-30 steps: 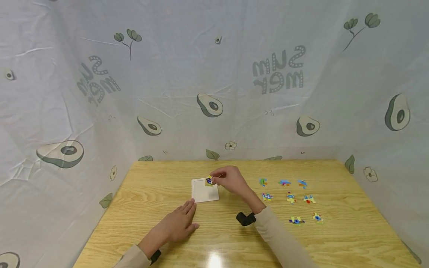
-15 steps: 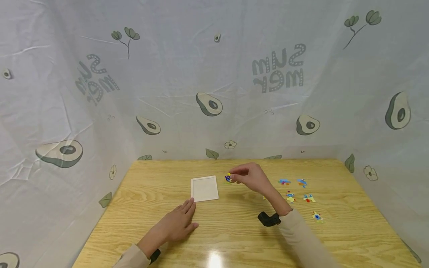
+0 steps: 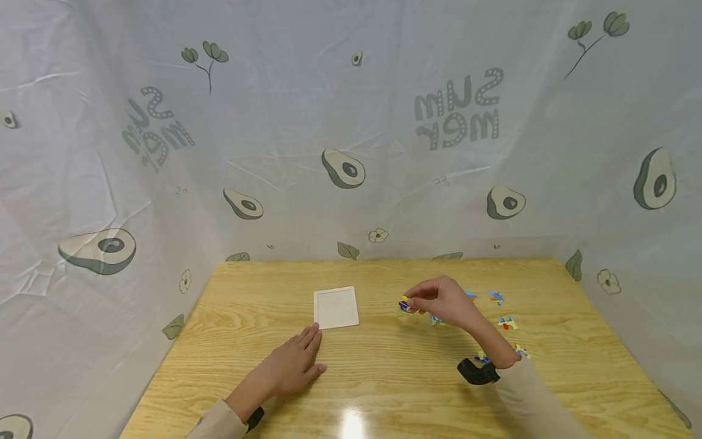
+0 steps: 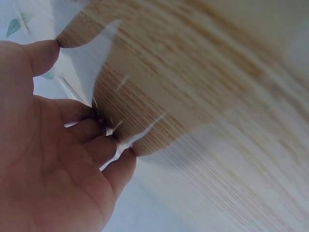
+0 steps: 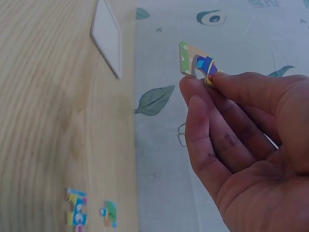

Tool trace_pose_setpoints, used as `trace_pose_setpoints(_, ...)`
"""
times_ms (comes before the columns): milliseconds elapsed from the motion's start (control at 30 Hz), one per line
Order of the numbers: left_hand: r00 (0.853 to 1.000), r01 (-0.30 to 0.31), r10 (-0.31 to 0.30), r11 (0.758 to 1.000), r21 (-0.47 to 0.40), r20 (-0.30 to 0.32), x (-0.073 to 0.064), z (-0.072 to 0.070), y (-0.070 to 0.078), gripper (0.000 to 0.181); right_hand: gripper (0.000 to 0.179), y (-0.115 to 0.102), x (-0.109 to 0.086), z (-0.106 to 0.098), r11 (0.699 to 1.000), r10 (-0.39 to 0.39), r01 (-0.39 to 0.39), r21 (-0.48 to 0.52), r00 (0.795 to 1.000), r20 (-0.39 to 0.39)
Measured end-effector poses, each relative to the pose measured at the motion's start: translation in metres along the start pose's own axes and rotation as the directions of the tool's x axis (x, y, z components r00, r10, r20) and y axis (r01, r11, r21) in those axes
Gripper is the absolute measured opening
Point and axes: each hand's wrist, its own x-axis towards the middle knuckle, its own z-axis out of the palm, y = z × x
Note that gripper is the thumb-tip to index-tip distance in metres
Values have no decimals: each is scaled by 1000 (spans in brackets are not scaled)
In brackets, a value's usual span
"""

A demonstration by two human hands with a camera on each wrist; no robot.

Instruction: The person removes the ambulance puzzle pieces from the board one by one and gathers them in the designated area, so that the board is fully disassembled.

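Between thumb and fingers, my right hand pinches a puzzle piece with blue, yellow, tan and green print, held above the table. To its left lies a white square puzzle tray with a raised rim and no piece in it. My left hand rests flat on the table, its fingertips at the tray's near left corner. In the left wrist view the fingers are extended against the wood. Loose puzzle pieces lie on the table near my right hand; the hand and forearm hide some in the head view.
More puzzle pieces lie to the right, among them a blue one and a yellow, red and blue one. The wooden table ends at a hanging white curtain printed with avocados.
My right hand has carried the puzzle piece from over the tray to the right, toward the loose pieces. My left hand stays beside the tray.
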Motion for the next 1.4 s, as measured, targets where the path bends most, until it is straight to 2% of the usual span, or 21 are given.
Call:
trace_pose_setpoints(367, 1000, -3, 3, 1000, -5, -7, -1, -2, 3, 74, 23, 28, -35, -11, 997, 46, -51, 64, 996, 82)
trace_pose_setpoints(667, 1000, -3, 3, 1000, -2, -15, 0, 0, 2, 74, 22, 49, -58, -10, 980, 149, -161, 114, 983, 108)
trace_pose_setpoints(933, 1000, -3, 3, 1000, -12, -11, -1, 1, 2, 75, 21, 62, -65, -5, 982, 178, -184, 47, 978, 110)
trace_pose_setpoints(1067, 1000, -1, 1, 1000, -17, -6, -2, 1, 2, 75, 22, 70, -67, -2, 970, 218, -229, 82, 968, 123)
trace_pose_setpoints(1167, 1000, -1, 1, 1000, -13, -8, -2, 2, 2, 76, 23, 71, -70, -1, 968, 219, -232, 100, 968, 124)
trace_pose_setpoints(1400, 1000, -8, 8, 1000, -6, -13, -1, 2, 0, 75, 12, 67, -71, -1, 977, 214, -212, -34, 974, 80)
